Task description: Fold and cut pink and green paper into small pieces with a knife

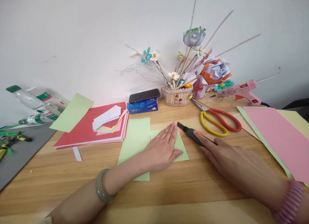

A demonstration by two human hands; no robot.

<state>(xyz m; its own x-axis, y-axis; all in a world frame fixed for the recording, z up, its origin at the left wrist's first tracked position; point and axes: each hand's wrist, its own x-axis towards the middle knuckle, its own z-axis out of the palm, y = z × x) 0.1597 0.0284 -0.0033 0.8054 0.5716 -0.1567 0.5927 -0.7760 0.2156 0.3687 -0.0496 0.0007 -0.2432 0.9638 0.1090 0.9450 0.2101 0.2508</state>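
My left hand (163, 147) lies flat with outstretched fingers on a small piece of light green paper (183, 150), covering most of it. Beside it, a taller light green sheet (135, 134) lies partly under my left wrist. In my right hand (224, 153) is a dark green utility knife (194, 135), its index finger stretched along the handle. The blade end points toward the far left, close to the fingertips of my left hand and the upper edge of the small piece. Whether the blade touches the paper I cannot tell.
Red- and yellow-handled scissors (217, 122) lie beyond the knife. A pink glue gun (245, 91) and a flower basket (178, 96) stand at the back, near a phone (145, 95) on a tissue pack (142, 106). Red paper (72, 134) is left, pink paper (277, 134) right.
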